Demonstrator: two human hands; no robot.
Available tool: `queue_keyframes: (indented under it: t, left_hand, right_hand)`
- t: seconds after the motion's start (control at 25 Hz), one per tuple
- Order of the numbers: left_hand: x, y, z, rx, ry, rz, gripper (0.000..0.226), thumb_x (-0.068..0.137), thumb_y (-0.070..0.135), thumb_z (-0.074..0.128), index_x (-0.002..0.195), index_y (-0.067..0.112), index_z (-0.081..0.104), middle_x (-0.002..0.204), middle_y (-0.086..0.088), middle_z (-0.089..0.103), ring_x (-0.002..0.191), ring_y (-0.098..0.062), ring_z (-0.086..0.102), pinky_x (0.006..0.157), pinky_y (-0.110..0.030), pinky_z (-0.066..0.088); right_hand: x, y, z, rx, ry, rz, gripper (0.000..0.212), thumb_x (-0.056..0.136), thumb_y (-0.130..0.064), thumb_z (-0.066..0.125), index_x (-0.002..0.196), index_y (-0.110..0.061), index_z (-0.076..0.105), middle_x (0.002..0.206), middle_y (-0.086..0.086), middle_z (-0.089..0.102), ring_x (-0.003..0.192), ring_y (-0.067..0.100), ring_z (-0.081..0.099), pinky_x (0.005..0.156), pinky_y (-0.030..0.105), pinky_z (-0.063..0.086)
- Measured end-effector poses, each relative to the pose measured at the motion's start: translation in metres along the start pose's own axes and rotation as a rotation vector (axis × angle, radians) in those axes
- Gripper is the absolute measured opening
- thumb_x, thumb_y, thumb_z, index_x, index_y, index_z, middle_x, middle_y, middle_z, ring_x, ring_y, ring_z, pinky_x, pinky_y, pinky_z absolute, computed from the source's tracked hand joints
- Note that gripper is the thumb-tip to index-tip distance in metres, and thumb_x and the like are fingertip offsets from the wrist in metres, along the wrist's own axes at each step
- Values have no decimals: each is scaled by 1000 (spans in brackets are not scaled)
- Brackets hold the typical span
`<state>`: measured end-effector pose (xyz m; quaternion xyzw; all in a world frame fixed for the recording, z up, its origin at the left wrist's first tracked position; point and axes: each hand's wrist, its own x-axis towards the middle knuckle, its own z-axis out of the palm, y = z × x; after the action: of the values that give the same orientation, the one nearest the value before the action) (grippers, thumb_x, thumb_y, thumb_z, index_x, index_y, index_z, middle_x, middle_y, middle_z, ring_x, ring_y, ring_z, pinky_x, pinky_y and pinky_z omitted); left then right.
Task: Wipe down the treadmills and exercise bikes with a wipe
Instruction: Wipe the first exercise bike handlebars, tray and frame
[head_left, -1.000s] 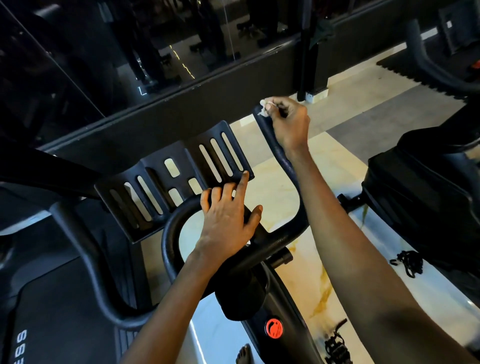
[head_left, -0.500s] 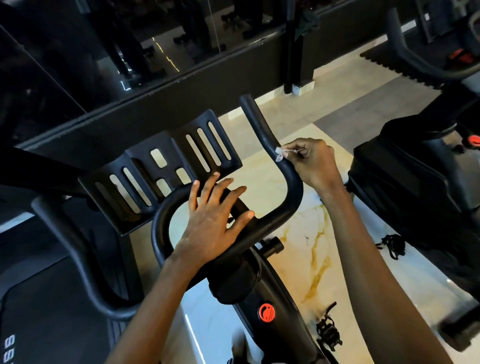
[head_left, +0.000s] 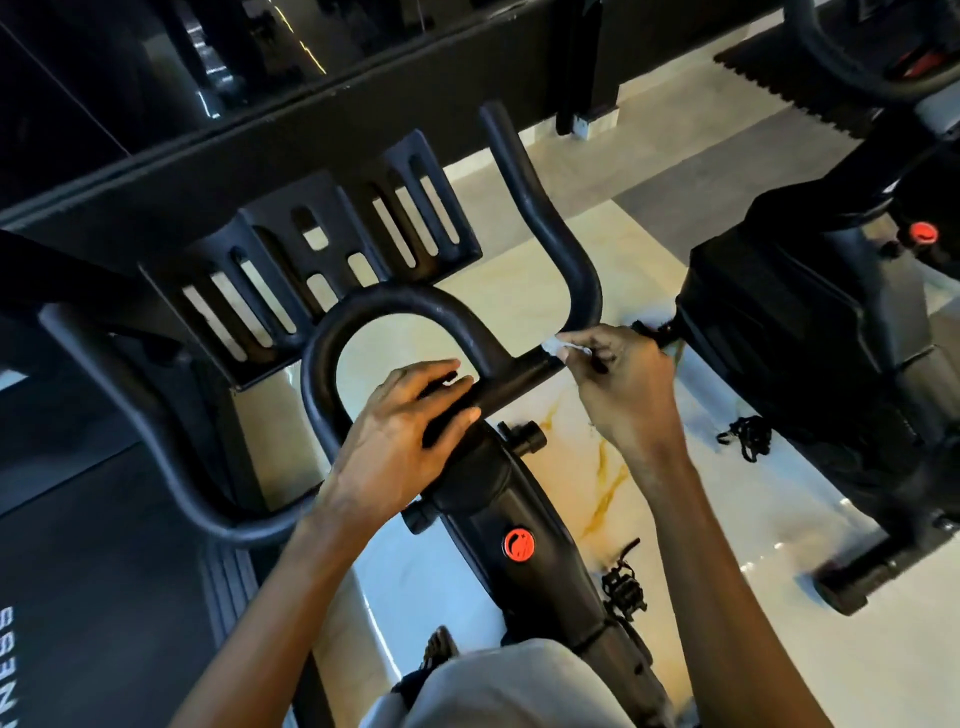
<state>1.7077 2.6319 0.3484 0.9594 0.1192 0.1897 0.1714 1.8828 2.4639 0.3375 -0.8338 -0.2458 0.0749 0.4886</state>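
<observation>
A black exercise bike's handlebar (head_left: 524, 202) fills the middle of the head view, with a slotted tablet tray (head_left: 322, 249) behind its centre loop. My right hand (head_left: 623, 389) pinches a small white wipe (head_left: 558, 347) against the bar where the right horn bends into the crossbar. My left hand (head_left: 405, 441) lies flat on the handlebar's centre clamp, fingers spread over it and holding nothing. The bike's frame with a red knob (head_left: 518, 544) runs down toward me.
A treadmill deck (head_left: 78, 545) lies at the left, under the bike's left horn. A second black bike (head_left: 831, 338) stands close on the right, with a red knob. A dark mirrored wall runs across the back. The floor is pale marble, with a pedal (head_left: 623, 592) below.
My right hand has slid the wipe from the tip of the right horn down to its bend at the crossbar. My left hand shifted slightly on the clamp. The view tilted downward.
</observation>
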Motion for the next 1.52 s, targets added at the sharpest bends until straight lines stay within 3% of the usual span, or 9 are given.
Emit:
queue_keyframes:
  t: [0.08,0.16,0.36,0.6,0.76,1.04,1.24,1.4,1.52]
  left_hand:
    - [-15,-4,-1,72,78,45,44,96,41,58,128,12,69,123,-3,67,111,-20,62,98,-41,50]
    - [-29,-11,-5,178,132,76,45,95,44,59,128,14,69,117,-2,70,107,-20,63,98,-37,42]
    - [-47,-28,-11,163,115,60,53,93,50,59,131,15,66,116,-2,71,104,-21,64,99,-34,35]
    - [-53,-38,-21,80,92,140,51,93,43,63,134,13,64,124,-3,68,112,-19,62,109,-27,26]
    - [-58,-44,-21,78,105,176,50,91,37,68,134,10,63,123,-6,69,112,-20,63,115,-28,21]
    - [-69,-49,-25,34,115,196,47,94,34,65,134,10,62,126,-7,68,124,-21,58,115,-32,22]
    - [-93,-56,-31,-24,156,124,42,95,26,67,132,8,63,139,-10,58,139,-25,43,118,-39,25]
    - [-90,-55,-33,-25,126,120,42,97,27,64,134,6,62,141,-11,58,144,-23,38,125,-33,5]
    - [-88,-56,-36,-35,103,111,43,98,29,64,136,9,60,143,-9,56,147,-22,34,124,-30,-6]
  right_hand:
    - [-21,-8,12,63,22,-23,12,92,-27,71,103,-30,77,98,-17,73,90,-5,67,81,16,53]
    - [-31,-12,21,78,95,-39,14,92,-24,71,104,-29,77,97,-15,71,89,-3,67,80,14,52]
    - [-61,-32,47,122,214,-90,22,91,-9,69,107,-22,76,103,-6,71,94,1,67,86,17,53]
    - [-78,-47,56,185,265,-10,17,90,-11,71,102,-22,76,101,-10,74,90,1,71,83,28,59]
    - [-117,-54,71,124,140,10,10,88,-11,74,96,-18,75,97,-10,74,86,0,70,83,27,58]
    - [-140,-62,69,-121,-26,-29,21,88,-21,75,108,-27,78,103,-10,70,84,5,68,84,26,56]
    - [-151,-66,90,-90,157,-1,16,87,-19,76,101,-24,79,102,-13,70,88,6,66,84,31,56]
    - [-162,-70,91,-202,116,-83,16,88,-15,73,99,-25,79,100,-9,72,88,8,67,83,29,56]
    - [-140,-67,78,-141,227,64,16,92,-17,69,98,-28,78,101,-9,75,86,5,69,84,32,58]
